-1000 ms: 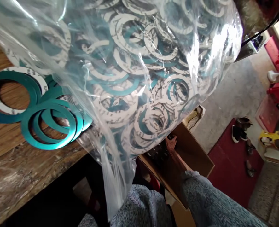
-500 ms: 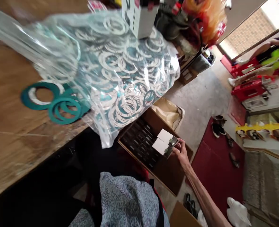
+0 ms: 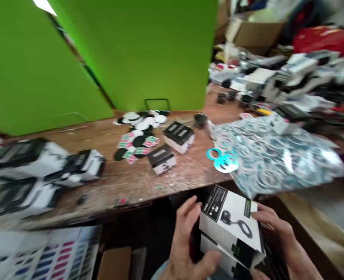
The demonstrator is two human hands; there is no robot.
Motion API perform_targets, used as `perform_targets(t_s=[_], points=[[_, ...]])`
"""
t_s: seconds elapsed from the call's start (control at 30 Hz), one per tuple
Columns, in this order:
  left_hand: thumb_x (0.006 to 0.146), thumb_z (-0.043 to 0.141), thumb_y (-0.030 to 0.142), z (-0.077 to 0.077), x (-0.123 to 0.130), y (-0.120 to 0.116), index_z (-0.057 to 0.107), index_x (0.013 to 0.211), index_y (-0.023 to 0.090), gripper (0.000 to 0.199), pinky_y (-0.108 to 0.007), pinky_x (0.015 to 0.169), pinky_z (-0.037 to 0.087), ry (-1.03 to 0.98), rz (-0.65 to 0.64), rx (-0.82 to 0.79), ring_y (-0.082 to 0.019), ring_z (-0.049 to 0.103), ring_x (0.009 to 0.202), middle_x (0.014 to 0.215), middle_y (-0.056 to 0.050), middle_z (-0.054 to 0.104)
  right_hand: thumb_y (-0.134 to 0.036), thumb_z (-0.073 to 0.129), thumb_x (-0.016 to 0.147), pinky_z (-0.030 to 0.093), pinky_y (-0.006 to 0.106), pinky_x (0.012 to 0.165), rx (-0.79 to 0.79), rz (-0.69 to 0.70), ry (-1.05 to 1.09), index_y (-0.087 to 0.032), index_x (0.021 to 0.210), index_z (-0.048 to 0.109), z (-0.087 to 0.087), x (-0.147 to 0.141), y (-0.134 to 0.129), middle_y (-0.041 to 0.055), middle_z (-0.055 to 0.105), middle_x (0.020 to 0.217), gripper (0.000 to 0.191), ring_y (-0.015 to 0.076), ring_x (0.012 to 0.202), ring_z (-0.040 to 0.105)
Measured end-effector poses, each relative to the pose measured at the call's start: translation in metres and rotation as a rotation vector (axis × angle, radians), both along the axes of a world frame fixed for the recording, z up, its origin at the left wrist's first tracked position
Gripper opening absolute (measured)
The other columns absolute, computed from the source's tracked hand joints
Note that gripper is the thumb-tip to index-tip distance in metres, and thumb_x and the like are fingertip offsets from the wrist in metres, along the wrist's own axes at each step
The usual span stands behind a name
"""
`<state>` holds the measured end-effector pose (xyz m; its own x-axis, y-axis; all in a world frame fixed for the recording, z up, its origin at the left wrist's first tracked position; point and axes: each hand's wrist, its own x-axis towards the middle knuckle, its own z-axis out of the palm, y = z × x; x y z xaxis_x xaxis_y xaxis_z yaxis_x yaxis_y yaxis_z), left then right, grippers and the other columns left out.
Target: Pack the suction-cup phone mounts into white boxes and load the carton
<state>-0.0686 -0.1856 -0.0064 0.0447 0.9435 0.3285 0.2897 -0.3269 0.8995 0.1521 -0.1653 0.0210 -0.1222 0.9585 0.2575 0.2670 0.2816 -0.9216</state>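
Note:
Two white and black printed boxes [image 3: 233,217], one on top of the other, are held low in front of me, just off the table's front edge. My right hand [image 3: 279,229] grips them along their right side. On their left side, my left hand [image 3: 189,241] has its fingers spread and thumb apart, close to the boxes; contact is hard to make out. Beyond them on the table lie two small black and white boxes, one [image 3: 179,136] behind the other [image 3: 161,158]. Teal rings [image 3: 222,159] lie beside a clear bag of rings [image 3: 273,155].
A brown wooden table [image 3: 113,186] spans the view, with green panels [image 3: 160,50] behind. White and black discs [image 3: 142,124] lie mid-table. More boxes [image 3: 52,157] stand left, clutter fills the back right, and a cardboard box [image 3: 314,241] is at lower right.
The view has swung left to the table. My right hand has come up from the carton with the white boxes, and my left hand has come into view beside them.

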Motion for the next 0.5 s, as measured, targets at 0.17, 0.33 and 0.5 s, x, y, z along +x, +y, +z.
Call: perform_targets(t_s=[0.17,0.33,0.5], points=[[0.090,0.056,0.032,0.014,-0.033,0.017,0.039,0.138,0.034,0.050,-0.046,0.105,0.044,-0.064,0.232,-0.078,-0.028,0.048,0.127,0.141,-0.008,0.043,-0.023,0.069,0.066,0.057,0.041,0.071,-0.060,0.335,-0.166,-0.032,0.123,0.046,0.029,-0.068,0.062,0.0085,0.062,0.110,0.063,0.0274,0.090,0.065],[0.089,0.056,0.041,0.007,-0.067,0.063,0.039,0.138,0.026,0.054,-0.045,0.101,0.046,-0.079,0.412,-0.083,-0.027,0.050,0.122,0.134,-0.012,0.046,-0.028,0.069,0.066,0.051,0.040,0.072,-0.041,0.372,-0.495,-0.026,0.105,0.059,0.055,-0.121,0.141,0.0029,0.064,0.088,0.040,0.0241,0.077,0.062],[0.070,0.069,0.065,-0.013,-0.098,0.089,0.011,0.151,0.026,0.107,-0.055,0.115,0.024,-0.044,0.430,0.017,-0.035,0.021,0.142,0.154,-0.015,0.016,-0.039,0.072,0.067,0.047,0.051,0.083,-0.103,0.374,-0.566,-0.025,0.113,0.063,0.056,-0.161,0.177,0.0030,0.065,0.082,0.048,0.0297,0.083,0.062]])
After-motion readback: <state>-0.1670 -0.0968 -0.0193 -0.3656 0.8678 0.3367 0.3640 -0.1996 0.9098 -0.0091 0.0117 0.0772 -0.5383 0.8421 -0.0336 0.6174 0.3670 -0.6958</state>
